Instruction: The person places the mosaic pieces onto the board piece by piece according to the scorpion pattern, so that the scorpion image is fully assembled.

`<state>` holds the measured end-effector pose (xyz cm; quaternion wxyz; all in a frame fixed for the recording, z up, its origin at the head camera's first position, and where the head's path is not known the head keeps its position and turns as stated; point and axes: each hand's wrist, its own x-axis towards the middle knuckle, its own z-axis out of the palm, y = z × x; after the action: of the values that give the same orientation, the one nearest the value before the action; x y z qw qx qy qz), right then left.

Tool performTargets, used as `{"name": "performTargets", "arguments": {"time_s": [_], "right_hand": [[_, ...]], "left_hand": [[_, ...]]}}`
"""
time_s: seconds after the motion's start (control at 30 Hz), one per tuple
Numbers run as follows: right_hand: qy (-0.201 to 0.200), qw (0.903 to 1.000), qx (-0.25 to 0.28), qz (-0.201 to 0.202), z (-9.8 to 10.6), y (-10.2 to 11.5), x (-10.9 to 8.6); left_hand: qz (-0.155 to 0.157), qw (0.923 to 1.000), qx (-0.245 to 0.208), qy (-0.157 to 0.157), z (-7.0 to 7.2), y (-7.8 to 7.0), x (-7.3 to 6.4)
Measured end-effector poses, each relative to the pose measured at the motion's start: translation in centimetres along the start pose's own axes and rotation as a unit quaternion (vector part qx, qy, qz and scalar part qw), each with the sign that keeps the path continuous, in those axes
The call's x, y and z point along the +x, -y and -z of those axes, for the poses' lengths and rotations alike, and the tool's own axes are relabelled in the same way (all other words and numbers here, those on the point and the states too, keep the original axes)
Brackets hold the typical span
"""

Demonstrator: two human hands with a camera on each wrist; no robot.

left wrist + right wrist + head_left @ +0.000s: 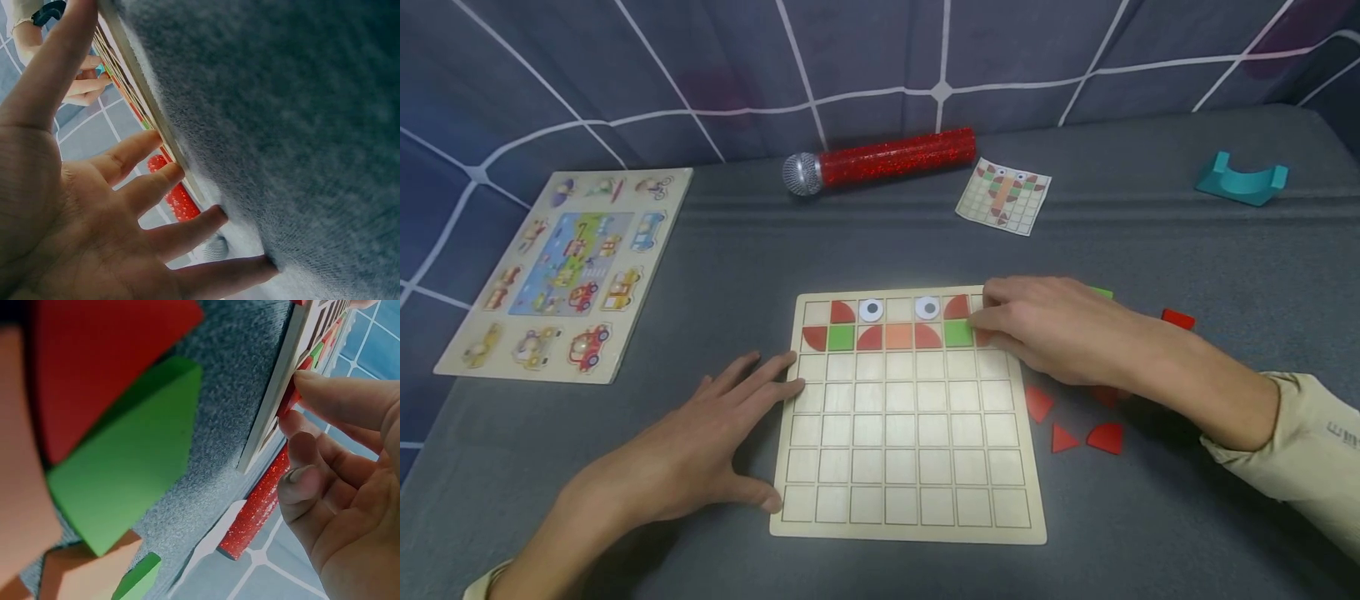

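A pale wooden grid board point(898, 433) lies flat on the grey cloth, its top two rows partly filled. Red quarter circles, green squares point(840, 337), an orange square point(898, 337) and two round eye pieces point(871, 310) sit in the cells. My left hand point(700, 450) is spread at the board's left side, its fingertips and thumb touching the edge. At the upper right corner my right hand point(1060, 329) pinches a red piece point(289, 397) between thumb and finger, against the board. The hand mostly hides that piece, so its outline is unclear.
Loose red pieces point(1105, 437) lie right of the board; green and orange ones show in the right wrist view. Behind are a red glitter microphone point(895, 161), a pattern card point(1003, 197) and a teal holder point(1243, 181). A vehicle puzzle board point(568, 275) lies at left.
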<state>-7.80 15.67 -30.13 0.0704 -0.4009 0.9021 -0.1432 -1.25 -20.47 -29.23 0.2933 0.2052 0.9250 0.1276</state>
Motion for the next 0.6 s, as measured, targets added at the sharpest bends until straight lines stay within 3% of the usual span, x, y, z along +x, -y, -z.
{"name": "performTargets", "arguments": {"time_s": [0.23,0.6], "right_hand": [[0.001,0.9998,0.012,-0.015,-0.01,0.14,0.13],[-0.01,0.9999,0.004,0.001,-0.1,0.07,0.06]], "left_hand": [[0.0,1.0,0.003,0.001,0.0,0.0,-0.03],[-0.006,1.0,0.003,-0.003,0.0,0.01,-0.15]]}}
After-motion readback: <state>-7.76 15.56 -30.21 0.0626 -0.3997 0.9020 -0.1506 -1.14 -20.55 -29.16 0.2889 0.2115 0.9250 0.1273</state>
